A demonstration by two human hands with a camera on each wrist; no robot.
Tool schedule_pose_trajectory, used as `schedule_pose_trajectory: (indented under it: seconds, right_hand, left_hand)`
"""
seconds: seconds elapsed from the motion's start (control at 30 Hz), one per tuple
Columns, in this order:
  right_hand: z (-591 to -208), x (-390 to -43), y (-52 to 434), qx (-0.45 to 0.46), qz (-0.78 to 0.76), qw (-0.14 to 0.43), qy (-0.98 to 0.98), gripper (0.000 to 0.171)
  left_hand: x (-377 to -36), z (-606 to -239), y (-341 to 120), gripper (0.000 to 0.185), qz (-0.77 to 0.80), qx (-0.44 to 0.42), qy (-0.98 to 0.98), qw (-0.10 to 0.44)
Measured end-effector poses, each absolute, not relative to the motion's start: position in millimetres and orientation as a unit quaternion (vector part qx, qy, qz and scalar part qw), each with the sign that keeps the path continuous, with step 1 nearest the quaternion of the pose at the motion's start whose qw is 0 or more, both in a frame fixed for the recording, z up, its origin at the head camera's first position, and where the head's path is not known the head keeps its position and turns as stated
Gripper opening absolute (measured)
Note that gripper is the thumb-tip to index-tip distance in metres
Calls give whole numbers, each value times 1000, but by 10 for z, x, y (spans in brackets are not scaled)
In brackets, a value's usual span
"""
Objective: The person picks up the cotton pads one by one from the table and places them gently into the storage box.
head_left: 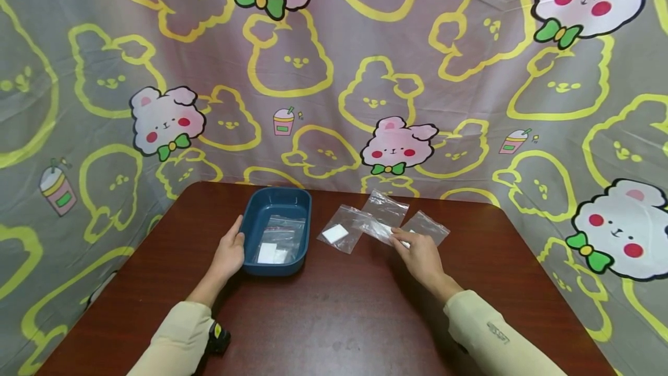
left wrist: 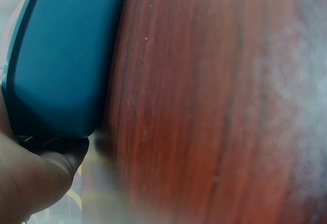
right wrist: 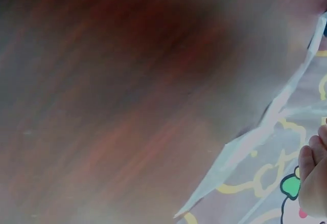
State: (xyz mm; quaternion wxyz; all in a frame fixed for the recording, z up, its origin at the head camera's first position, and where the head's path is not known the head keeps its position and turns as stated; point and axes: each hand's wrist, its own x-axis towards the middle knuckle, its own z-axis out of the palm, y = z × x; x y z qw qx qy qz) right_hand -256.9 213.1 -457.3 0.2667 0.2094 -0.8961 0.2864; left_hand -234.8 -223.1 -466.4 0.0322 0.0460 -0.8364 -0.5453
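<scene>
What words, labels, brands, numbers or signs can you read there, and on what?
None reads clearly.
Right sleeve: small dark lettering, too blurred to read.
Dark left-wrist device: yellow mark, too small to make out.
Blue tray, clear bags, patterned backdrop: nothing readable.

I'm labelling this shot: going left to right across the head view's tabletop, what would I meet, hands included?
Left hand, blue tray, clear bag with a white block, right hand.

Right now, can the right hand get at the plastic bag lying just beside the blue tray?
Probably, but not freely: the right hand is near that plastic bag and the blue tray isn't between them, yet the hand pinches another bag, which seems to overlap the first one's edge.
</scene>
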Motion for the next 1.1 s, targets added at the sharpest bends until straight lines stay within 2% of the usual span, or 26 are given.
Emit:
schedule_pose_trajectory:
  seconds: [0.4, 1.1]
  right_hand:
    - [-4393, -2626, 1948, 222, 307, 273, -884, 15]
    - [-4160, -2715, 1670, 245, 299, 297, -873, 16]
  left_hand:
    - [-2361, -4679, -2234, 55, -542, 34, -838, 47]
    - [-2353, -4685, -2247, 55, -544, 35, -838, 40]
